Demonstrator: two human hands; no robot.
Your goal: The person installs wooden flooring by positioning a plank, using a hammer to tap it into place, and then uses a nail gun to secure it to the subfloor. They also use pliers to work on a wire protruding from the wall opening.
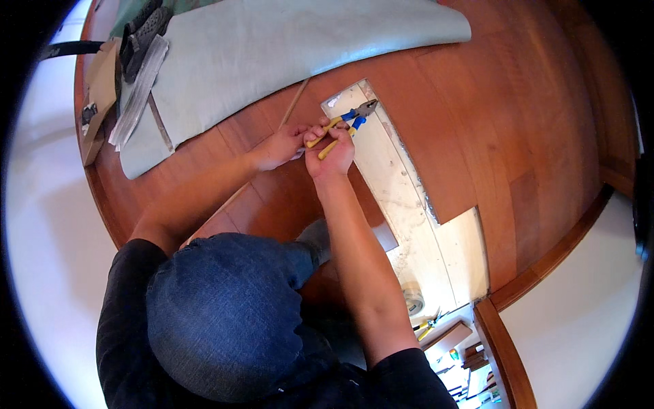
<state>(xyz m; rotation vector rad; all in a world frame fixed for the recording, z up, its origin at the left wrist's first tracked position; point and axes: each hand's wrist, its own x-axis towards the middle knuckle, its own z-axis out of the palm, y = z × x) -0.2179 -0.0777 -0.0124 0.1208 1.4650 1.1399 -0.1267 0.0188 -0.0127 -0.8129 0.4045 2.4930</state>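
Note:
My right hand is wrapped round a pair of combination pliers with yellow and blue handles. The plier jaws point away to the far right, above a strip of bare pale subfloor where floor planks are absent. Close beside it on the left, my left hand has its fingers drawn together, with a small whitish bit near the fingertips that is too small to name. A thin light wooden strip runs along the reddish-brown floor beyond my left hand.
A pale grey-green sheet of underlay covers the far floor. Dark shoes and a cardboard piece lie far left. A tape roll and yellow-handled tools lie near right, beside a wooden door frame. My denim-covered knee is close in.

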